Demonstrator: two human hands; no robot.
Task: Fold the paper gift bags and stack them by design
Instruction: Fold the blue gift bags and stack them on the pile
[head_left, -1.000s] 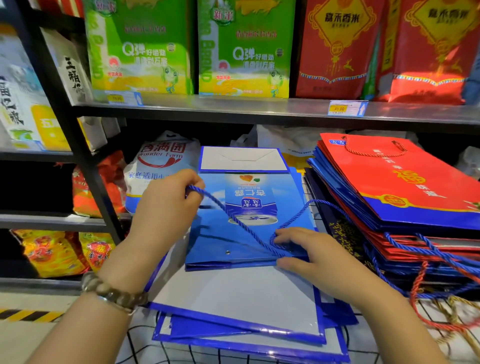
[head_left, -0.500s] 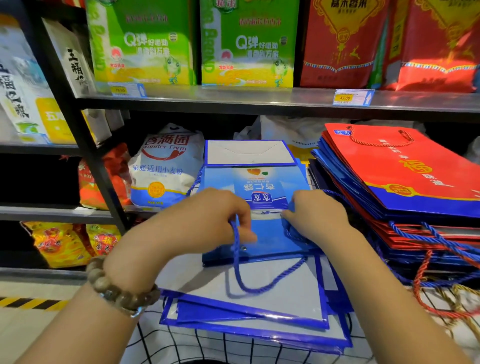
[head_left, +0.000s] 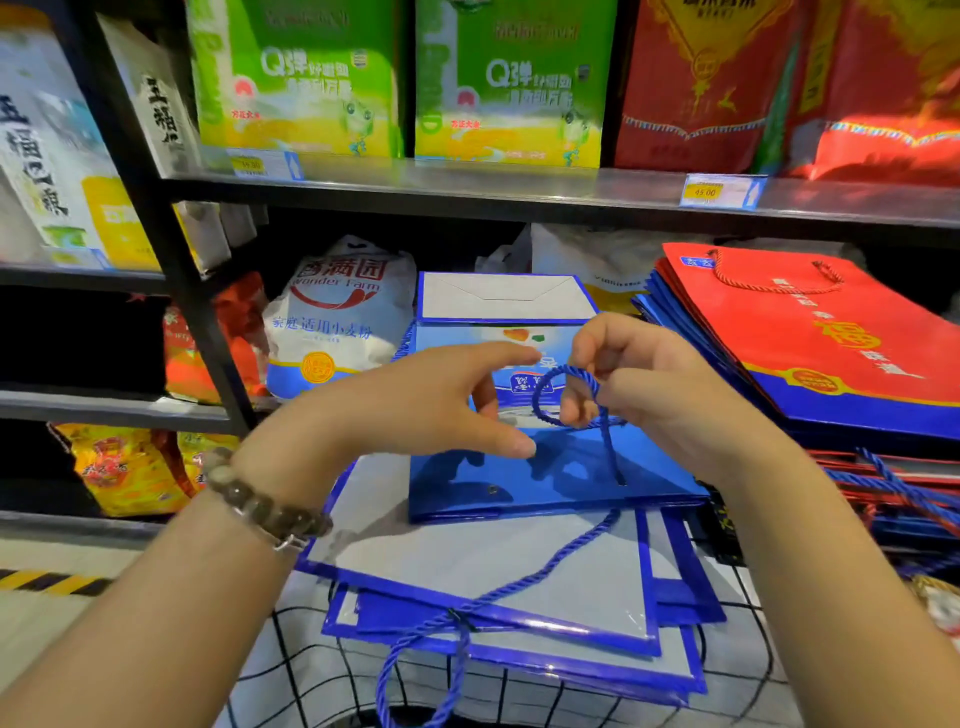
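A flattened blue gift bag (head_left: 550, 467) lies on top of a pile of blue and white folded bags (head_left: 493, 566) in the middle. My right hand (head_left: 639, 384) pinches the bag's blue rope handle (head_left: 571, 395), which loops up from a hole near the bag's front edge. My left hand (head_left: 431, 400) hovers just left of it, fingers stretched out, holding nothing. To the right is a stack of folded bags with a red bag (head_left: 815, 338) on top.
The bags lie on a wire rack (head_left: 322, 675) at the front. A loose blue rope (head_left: 431, 660) hangs over the pile's front edge. A flour sack (head_left: 337, 317) sits at the left. A metal shelf (head_left: 519, 187) above holds green and red packs.
My left hand has let go of the blue rope and spread its fingers. My right hand has lifted the rope handle into a loop above the bag. The other rope now trails over the front.
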